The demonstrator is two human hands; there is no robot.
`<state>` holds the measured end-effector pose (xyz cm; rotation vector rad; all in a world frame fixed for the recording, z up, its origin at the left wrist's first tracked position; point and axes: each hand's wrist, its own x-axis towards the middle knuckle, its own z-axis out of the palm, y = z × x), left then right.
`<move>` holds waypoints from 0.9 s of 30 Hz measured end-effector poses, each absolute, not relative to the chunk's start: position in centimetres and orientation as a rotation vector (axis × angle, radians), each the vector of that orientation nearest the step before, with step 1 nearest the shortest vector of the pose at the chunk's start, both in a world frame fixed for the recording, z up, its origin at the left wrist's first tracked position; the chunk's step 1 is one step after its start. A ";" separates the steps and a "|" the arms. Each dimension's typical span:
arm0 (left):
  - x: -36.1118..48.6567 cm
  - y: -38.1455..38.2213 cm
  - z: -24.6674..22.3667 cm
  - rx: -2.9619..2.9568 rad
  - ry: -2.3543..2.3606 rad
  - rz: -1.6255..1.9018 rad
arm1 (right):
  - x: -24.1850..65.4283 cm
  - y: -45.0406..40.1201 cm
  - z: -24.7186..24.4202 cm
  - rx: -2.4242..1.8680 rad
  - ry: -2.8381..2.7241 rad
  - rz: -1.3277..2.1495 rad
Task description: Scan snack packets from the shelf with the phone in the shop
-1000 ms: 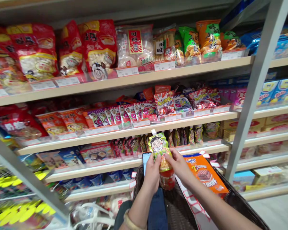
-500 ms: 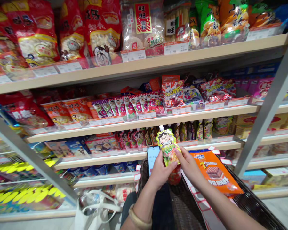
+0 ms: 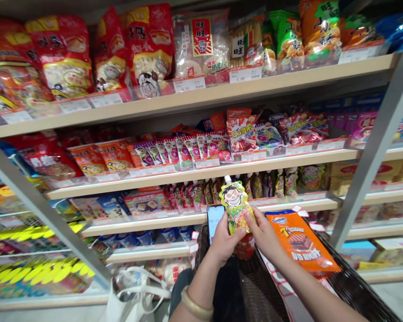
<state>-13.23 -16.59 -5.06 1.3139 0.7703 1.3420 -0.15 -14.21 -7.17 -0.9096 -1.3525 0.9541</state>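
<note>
A yellow-green spouted pouch with a cartoon face and a white cap is held upright between both hands. My left hand grips its lower left side, thumb across the front. On the lower right side, the fingers of my right hand close on the same pouch. Just below it, a red package shows partly in the dark wicker basket. Behind my left hand stands a phone with a lit screen. To the right of my right hand lies an orange Ovaltine bag on the basket.
Shelves of bagged snacks fill the view ahead, with the middle shelf edge just beyond the pouch. Similar spouted pouches stand in a row below it. Grey metal posts slant at both sides. A white tote bag sits lower left.
The view has shifted slightly, so the upper shelves appear lower and further right on the left side. Both hands keep holding the pouch in nearly the same place.
</note>
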 end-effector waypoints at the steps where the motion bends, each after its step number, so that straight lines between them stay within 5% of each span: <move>1: -13.3 -16.6 -5.1 1.315 0.762 1.343 | -0.2 -14.2 -7.2 -0.920 -1.359 0.942; 27: -13.5 -16.4 -5.9 1.266 0.686 1.304 | 0.2 -14.9 -7.2 -0.874 -1.401 0.930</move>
